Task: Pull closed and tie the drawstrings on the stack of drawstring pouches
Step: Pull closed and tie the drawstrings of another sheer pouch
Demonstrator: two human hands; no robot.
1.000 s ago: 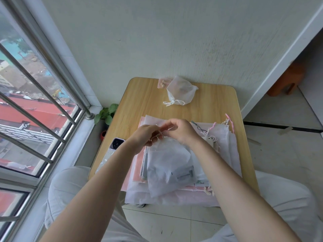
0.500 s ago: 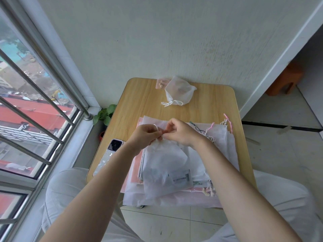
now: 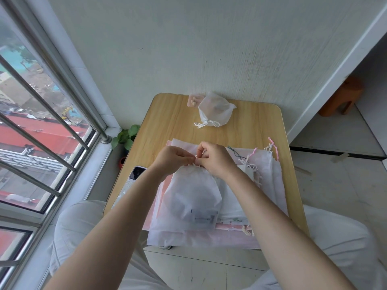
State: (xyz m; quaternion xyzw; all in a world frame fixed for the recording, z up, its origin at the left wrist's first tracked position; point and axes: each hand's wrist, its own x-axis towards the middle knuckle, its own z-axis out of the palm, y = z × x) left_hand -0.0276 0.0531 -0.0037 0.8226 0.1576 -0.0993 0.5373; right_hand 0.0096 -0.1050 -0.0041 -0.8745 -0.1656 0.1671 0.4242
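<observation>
My left hand (image 3: 170, 159) and right hand (image 3: 215, 160) together mid-frame, both pinching white drawstring (image 3: 196, 162) at gathered mouth of top pouch (image 3: 192, 197), on stack (image 3: 270, 185).

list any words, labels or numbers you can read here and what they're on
None can be read.
White label on the top pouch, the one whose drawstring the left hand and right hand pinch: dark print, too blurred to read.
Phone on the table: no legible text.
Tied pouch at the far edge: no print visible.
</observation>
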